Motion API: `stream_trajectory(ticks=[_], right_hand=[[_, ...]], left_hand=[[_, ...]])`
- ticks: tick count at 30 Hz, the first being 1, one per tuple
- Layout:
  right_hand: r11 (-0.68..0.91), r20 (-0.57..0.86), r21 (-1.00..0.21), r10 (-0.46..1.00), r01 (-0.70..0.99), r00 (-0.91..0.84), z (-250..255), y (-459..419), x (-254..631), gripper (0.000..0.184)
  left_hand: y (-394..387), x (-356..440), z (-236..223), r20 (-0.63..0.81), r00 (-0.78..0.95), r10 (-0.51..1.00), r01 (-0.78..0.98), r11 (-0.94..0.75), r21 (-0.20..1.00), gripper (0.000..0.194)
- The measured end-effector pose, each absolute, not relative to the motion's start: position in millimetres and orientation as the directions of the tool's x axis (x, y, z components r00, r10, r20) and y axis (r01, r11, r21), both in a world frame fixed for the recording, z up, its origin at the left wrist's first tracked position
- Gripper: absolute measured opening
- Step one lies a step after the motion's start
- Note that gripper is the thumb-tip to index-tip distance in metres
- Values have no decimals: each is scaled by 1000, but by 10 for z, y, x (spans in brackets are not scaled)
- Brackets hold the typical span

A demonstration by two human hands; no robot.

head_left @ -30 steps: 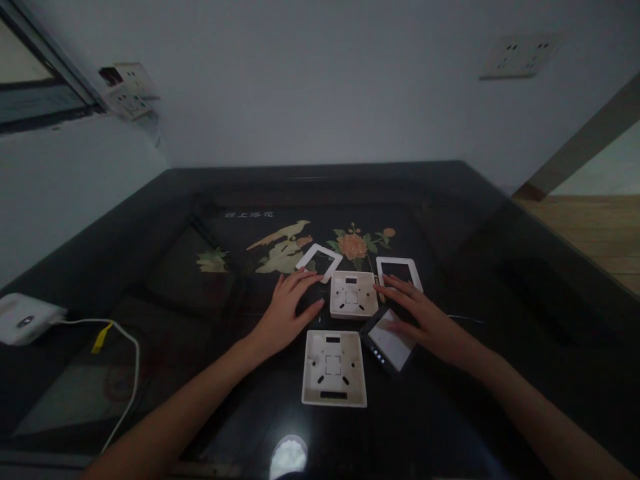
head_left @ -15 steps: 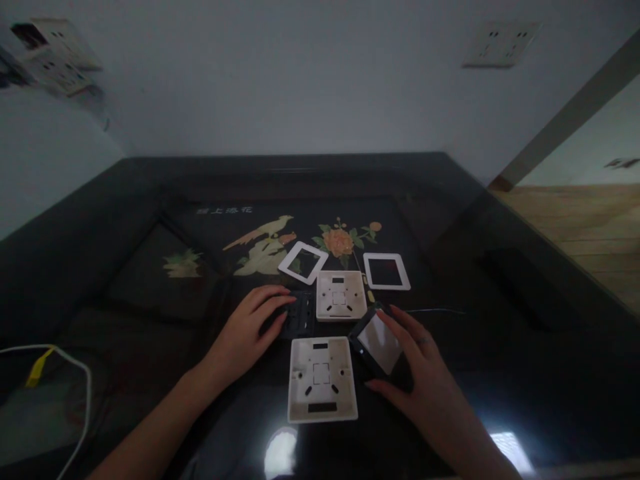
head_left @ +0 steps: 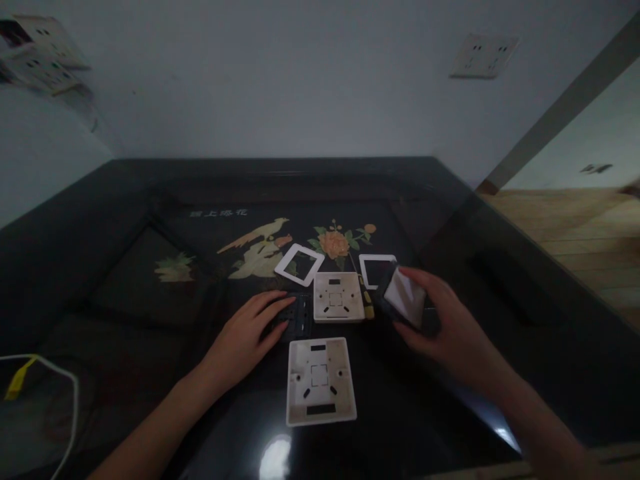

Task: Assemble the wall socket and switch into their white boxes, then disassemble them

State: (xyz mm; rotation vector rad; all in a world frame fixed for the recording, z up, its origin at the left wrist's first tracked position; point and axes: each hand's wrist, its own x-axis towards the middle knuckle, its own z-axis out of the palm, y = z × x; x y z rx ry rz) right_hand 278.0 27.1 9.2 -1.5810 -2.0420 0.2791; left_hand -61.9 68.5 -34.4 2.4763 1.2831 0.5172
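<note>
My right hand (head_left: 434, 308) grips a wall switch (head_left: 406, 297) by its edges, tilted, with its pale rocker and black frame showing. It is raised in front of a white cover frame (head_left: 370, 270), hiding part of that frame. My left hand (head_left: 254, 327) has its fingers closed on a black wall socket module (head_left: 301, 317) lying on the table. Just right of that module sits a white back box (head_left: 339, 313), open side up. A second white back box (head_left: 321, 413) lies nearer me, between my forearms.
Another white cover frame (head_left: 281, 268) lies behind the left hand. A small yellow-handled tool (head_left: 369, 312) is beside the farther box. The dark glossy table (head_left: 150, 400) has a bird-and-flower picture. A white cable (head_left: 75, 413) with a yellow tag curves at left.
My right hand has lifted the wall switch and moved it up and to the right, away from the boxes. My left hand stays on the socket module. The view has shifted slightly.
</note>
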Motion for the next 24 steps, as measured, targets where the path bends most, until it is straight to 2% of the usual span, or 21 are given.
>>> stream_trajectory(ticks=[5, 9, 20, 24], right_hand=[[293, 350, -426, 926, 856, -143, -36, 1381, 2859, 63], [257, 347, -395, 931, 882, -116, -319, 1894, 2740, 42], [306, 325, -389, 928, 869, -181, -467, 2056, 2664, 38], [338, 312, -434, 926, 835, -212, -313, 1956, 2687, 46]], left_hand=[[698, -622, -334, 178, 518, 837, 729, -541, 420, 38], [721, -637, -314, 174, 520, 836, 729, -541, 420, 39], [720, -645, -258, 202, 516, 832, 707, -547, 448, 35], [682, -610, -189, 272, 517, 812, 672, -582, 459, 29]])
